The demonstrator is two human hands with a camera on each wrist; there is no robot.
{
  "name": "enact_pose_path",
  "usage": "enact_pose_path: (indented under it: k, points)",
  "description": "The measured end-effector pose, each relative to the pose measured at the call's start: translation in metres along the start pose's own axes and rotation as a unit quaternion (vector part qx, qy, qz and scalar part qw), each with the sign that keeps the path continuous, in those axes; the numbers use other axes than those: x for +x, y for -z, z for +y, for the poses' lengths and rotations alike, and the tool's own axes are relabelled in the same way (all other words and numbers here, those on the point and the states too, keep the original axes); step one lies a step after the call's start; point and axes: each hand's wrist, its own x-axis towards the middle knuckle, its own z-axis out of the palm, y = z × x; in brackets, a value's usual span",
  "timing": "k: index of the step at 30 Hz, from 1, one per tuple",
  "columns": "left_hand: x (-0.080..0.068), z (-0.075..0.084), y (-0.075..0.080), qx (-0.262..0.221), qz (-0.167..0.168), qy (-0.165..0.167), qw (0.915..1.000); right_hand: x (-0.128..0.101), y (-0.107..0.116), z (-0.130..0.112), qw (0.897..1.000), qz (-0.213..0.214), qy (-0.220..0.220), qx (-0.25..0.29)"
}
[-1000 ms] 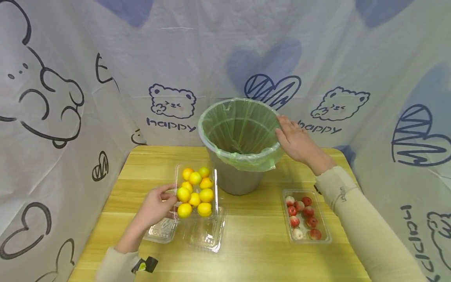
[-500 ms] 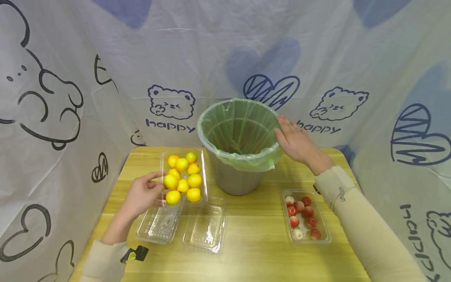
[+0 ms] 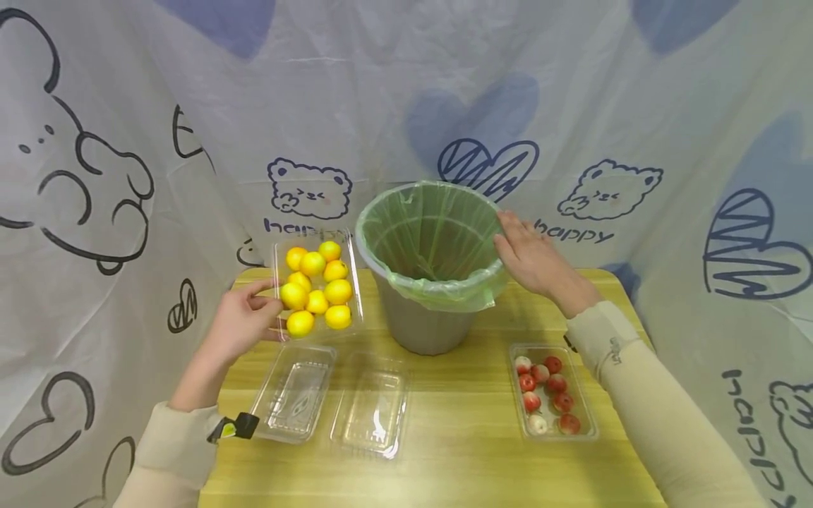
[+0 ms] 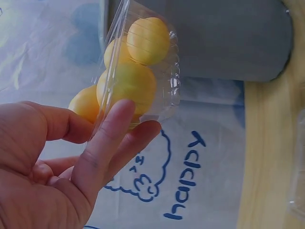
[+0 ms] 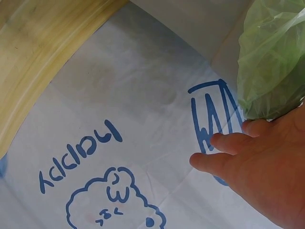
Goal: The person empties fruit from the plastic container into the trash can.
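Note:
My left hand [image 3: 244, 322] pinches the near-left edge of a clear plastic tray [image 3: 316, 283] filled with several yellow fruits [image 3: 315, 286] and holds it in the air, left of a grey bin [image 3: 427, 326]. In the left wrist view the fingers [image 4: 102, 148] grip the clear tray [image 4: 167, 93] from below, the yellow fruits [image 4: 131, 83] pressed against its wall. The bin has a green bag liner [image 3: 432, 233]. My right hand [image 3: 532, 255] rests with straight fingers against the liner at the bin's right rim; the right wrist view shows the fingers [image 5: 224, 152] beside the green bag [image 5: 274, 67].
Two empty clear trays [image 3: 295, 391] [image 3: 372, 408] lie on the yellow wooden table [image 3: 457, 437] in front of the bin. A clear tray of several red fruits [image 3: 547, 391] sits at the right. A printed cloth backdrop [image 3: 190, 106] surrounds the table.
My left hand has lifted the tray of yellow fruits off the table, up and to the left and back, uncovering the empty tray under it. The right hand stays on the bin rim.

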Motion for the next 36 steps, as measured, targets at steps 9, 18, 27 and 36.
enact_pose_path:
  k: [9, 18, 27, 36]
  points:
    - [0.018, 0.031, 0.012, 0.008, -0.007, -0.004, 0.9999, 0.001, -0.002, 0.0, 1.0, 0.002, 0.001, 0.001]
    - [0.041, 0.052, 0.013, 0.005, -0.004, -0.01, 0.9999, 0.001, -0.003, 0.001, 1.0, 0.003, -0.002, -0.005]
    - [0.055, 0.073, 0.011, -0.007, 0.001, -0.017, 0.9998, -0.001, -0.002, 0.002, 1.0, 0.004, 0.001, -0.003]
    - [0.068, 0.092, -0.005, -0.003, 0.0, -0.019, 0.9998, -0.001, -0.002, 0.001, 1.0, 0.009, 0.004, -0.007]
